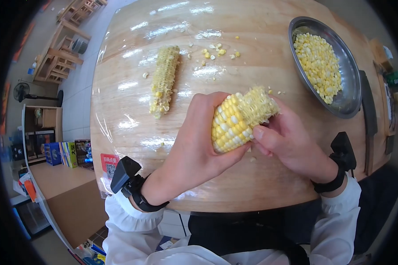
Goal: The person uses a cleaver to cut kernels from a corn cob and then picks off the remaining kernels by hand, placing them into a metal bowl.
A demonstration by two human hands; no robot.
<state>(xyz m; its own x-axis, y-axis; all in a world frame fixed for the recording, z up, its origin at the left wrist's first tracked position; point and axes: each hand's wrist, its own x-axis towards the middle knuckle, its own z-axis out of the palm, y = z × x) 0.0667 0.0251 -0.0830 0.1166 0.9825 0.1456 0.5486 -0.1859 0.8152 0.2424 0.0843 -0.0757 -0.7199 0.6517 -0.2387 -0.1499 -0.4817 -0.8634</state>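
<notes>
An ear of corn (231, 125) with yellow and white kernels is in my left hand (191, 134), whose fingers wrap round its fuller end. Its upper right end is a bare cob with the kernels off. My right hand (284, 140) is closed against the ear's right side, thumb at the edge of the kernel rows and fingers partly hidden behind the cob. A stripped corn cob (164, 81) lies on the table to the left. Loose kernels (220, 51) are scattered beyond my hands.
A metal bowl (351, 90) of loose corn kernels (317, 64) stands at the right of the wooden table (247, 185). Beside it lies a dark, long-bladed object (368, 104). A red QR-code card (110, 166) is at the table's left edge.
</notes>
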